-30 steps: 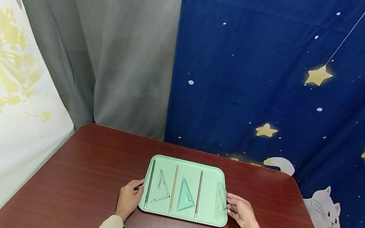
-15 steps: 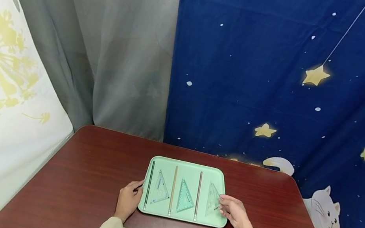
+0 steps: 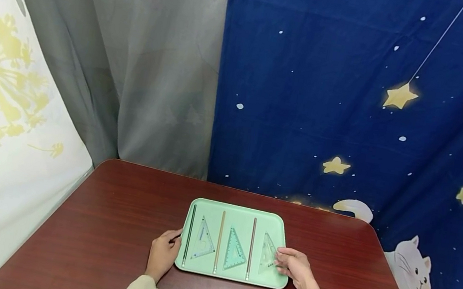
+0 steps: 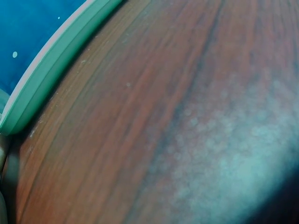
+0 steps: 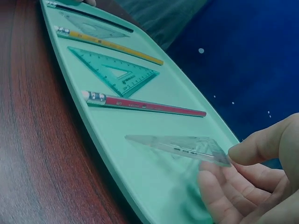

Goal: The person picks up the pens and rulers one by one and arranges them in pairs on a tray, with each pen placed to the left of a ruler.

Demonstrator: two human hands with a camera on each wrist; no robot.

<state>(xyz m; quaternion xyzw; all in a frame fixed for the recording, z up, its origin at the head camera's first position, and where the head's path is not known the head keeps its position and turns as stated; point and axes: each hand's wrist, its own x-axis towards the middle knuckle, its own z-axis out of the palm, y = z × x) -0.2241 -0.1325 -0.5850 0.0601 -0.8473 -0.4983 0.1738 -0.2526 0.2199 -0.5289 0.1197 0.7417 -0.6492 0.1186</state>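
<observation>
My right hand (image 3: 297, 271) pinches a clear set square (image 5: 184, 148) by its right end, between thumb and fingertips. The set square hangs tilted, close over the right part of a mint-green tray (image 3: 232, 280), with a shadow below it in the right wrist view. At the tray's left edge, my left hand (image 3: 163, 255) grips the rim; its fingertips show at the top of the right wrist view. On the tray lie a black pencil (image 3: 189, 234), a bluish clear set square (image 3: 204, 241), a yellow pencil (image 3: 219, 241), a green set square (image 3: 235, 250) and a red pencil (image 3: 251, 248).
The tray rests on a dark red-brown wooden table (image 3: 109, 226). Behind the table hang a grey curtain (image 3: 169, 79) and a blue star-patterned curtain (image 3: 293, 98). A white printed cloth (image 3: 1, 189) hangs at the left.
My right hand has moved left from the tray's right rim, carrying the clear set square in over the tray beside the red pencil. The left hand has stayed at the rim.
</observation>
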